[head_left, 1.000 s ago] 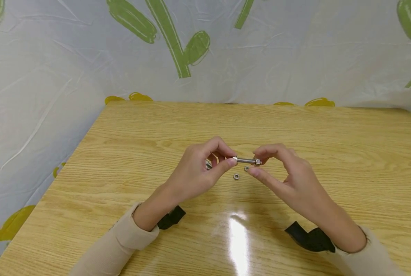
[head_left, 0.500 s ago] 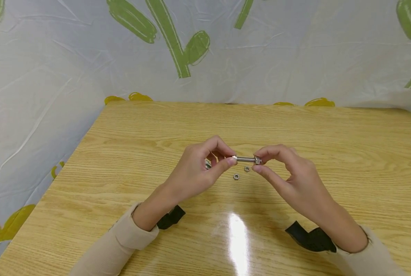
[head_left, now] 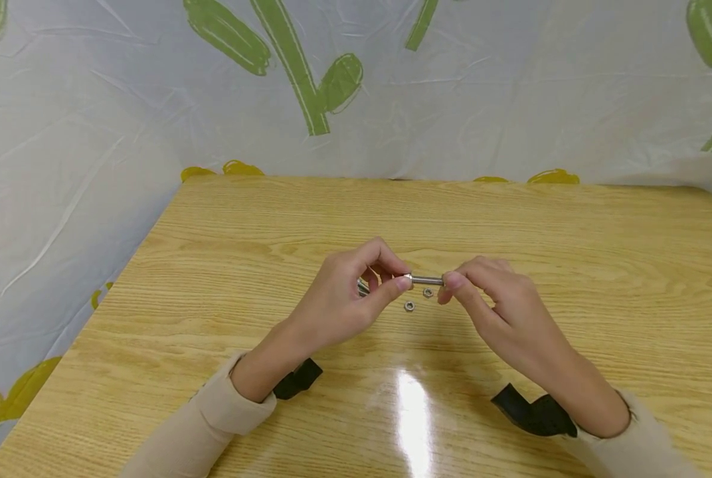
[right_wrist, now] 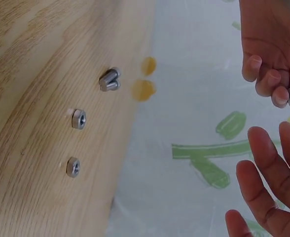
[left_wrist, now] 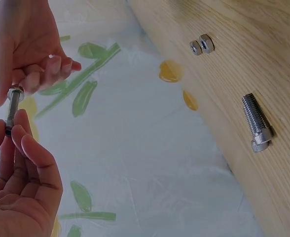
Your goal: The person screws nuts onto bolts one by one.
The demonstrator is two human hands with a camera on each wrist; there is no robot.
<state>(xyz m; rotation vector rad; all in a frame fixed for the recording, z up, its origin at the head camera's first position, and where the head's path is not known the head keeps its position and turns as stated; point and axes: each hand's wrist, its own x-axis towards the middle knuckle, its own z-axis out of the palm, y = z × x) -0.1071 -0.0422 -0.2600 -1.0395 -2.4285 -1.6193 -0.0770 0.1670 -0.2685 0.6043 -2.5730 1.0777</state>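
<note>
My left hand (head_left: 350, 292) pinches the head of a steel bolt (head_left: 428, 280) between thumb and index finger, and the bolt lies level above the table. At its other end, the right hand (head_left: 499, 299) has thumb and fingers on a hex nut (left_wrist: 16, 92) that sits on the shank. The right fingertips hide this nut in the head view. Below the bolt, two loose nuts lie on the wood, one nearer the person (head_left: 410, 306) and one nearer the right hand (head_left: 428, 292).
Two more bolts (left_wrist: 256, 121) lie side by side on the wooden table (head_left: 272, 219), partly hidden behind the left hand in the head view. A white sheet with green and yellow plant shapes (head_left: 451, 99) hangs behind the table's far edge.
The right thumb and fingers closed on the nut, then turned, the thumb moving up over the bolt's end and the index finger dropping. The left hand keeps its pinch almost in place.
</note>
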